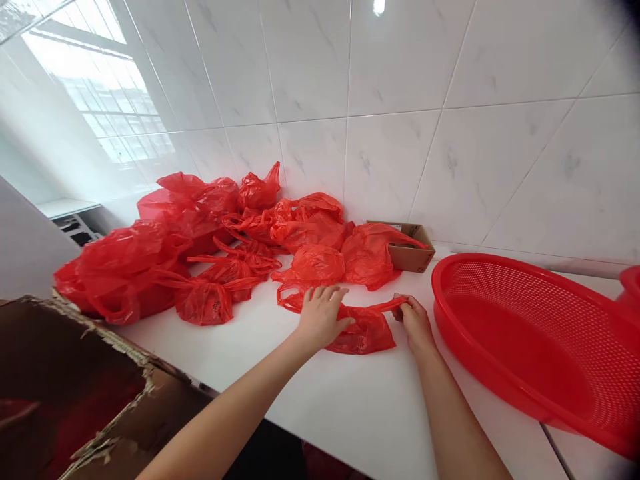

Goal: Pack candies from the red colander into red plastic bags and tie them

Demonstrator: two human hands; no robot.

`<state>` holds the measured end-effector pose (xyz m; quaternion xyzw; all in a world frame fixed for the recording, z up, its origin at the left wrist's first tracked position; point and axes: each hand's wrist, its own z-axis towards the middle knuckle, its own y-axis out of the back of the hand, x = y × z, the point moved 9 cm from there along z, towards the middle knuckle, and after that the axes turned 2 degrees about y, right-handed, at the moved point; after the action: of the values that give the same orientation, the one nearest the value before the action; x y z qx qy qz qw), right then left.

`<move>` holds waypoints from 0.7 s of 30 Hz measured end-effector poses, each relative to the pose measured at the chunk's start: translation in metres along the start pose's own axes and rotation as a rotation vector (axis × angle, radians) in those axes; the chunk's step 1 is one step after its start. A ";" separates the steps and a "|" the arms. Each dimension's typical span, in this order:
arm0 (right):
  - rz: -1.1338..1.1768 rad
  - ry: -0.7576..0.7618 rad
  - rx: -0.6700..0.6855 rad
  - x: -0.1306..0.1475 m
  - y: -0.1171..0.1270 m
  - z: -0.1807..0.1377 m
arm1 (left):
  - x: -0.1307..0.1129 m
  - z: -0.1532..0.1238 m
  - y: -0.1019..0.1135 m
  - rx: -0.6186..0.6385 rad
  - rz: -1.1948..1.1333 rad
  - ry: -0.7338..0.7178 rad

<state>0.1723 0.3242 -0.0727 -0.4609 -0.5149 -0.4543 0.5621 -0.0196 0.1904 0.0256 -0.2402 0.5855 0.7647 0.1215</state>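
Flattening of one red bag (365, 333) on the white counter (300, 413), near centre. The left hand (320, 317) lies on the bag with fingers spread flat; the right hand (413, 320) pinches the bag's handle (386, 305), drawn out to the right. Judged progress is early: no finished bag is visible, and the pile of bags (200, 227) behind lies crumpled and knotted. The red basket (550, 320) at right holds nothing visible. No print is legible on the bags, the small carton (413, 257) or the torn carton (125, 400).
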 end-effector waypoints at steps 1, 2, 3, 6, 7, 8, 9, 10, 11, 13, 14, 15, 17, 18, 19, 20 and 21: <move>0.010 -0.010 0.012 0.000 0.002 0.000 | -0.003 0.003 -0.009 0.076 0.006 -0.012; 0.017 -0.020 0.036 0.001 0.003 -0.001 | -0.002 0.006 -0.014 0.145 0.004 -0.016; 0.021 -0.032 0.079 0.002 0.003 -0.002 | 0.000 0.006 -0.014 0.208 -0.007 -0.018; 0.021 -0.062 0.263 0.004 -0.005 -0.005 | 0.015 0.000 0.018 0.365 -0.073 -0.022; 0.011 -0.066 0.313 0.004 -0.008 -0.006 | 0.022 -0.005 0.036 0.412 -0.092 -0.016; -0.002 -0.069 0.345 0.003 -0.010 -0.007 | 0.030 -0.010 0.058 0.443 -0.102 -0.001; -0.015 -0.072 0.356 0.002 -0.011 -0.007 | 0.040 -0.015 0.081 0.455 -0.101 0.024; -0.024 -0.075 0.346 -0.001 -0.011 -0.006 | 0.051 -0.021 0.104 0.469 -0.093 0.055; -0.028 -0.079 0.329 -0.003 -0.011 -0.005 | 0.064 -0.027 0.125 0.485 -0.074 0.091; -0.032 -0.083 0.286 -0.008 -0.009 -0.002 | 0.093 -0.040 0.159 0.527 -0.014 0.172; -0.039 -0.079 0.272 -0.009 -0.009 -0.001 | 0.110 -0.047 0.171 0.548 0.031 0.218; -0.049 -0.074 0.263 -0.011 -0.009 -0.001 | 0.129 -0.053 0.181 0.564 0.081 0.264; -0.074 -0.068 0.257 -0.012 -0.009 0.000 | 0.166 -0.062 0.194 0.577 0.197 0.351; -0.081 -0.067 0.255 -0.013 -0.008 0.000 | 0.185 -0.064 0.198 0.571 0.256 0.388; -0.085 -0.067 0.252 -0.013 -0.008 0.001 | 0.202 -0.066 0.201 0.558 0.313 0.420; -0.089 -0.067 0.247 -0.014 -0.007 0.001 | 0.218 -0.067 0.203 0.536 0.367 0.446; -0.094 -0.065 0.242 -0.015 -0.007 0.001 | 0.232 -0.066 0.205 0.506 0.416 0.464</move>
<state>0.1647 0.3250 -0.0869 -0.3796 -0.6050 -0.3996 0.5746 -0.2987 0.0467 0.0658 -0.2451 0.8034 0.5301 -0.1161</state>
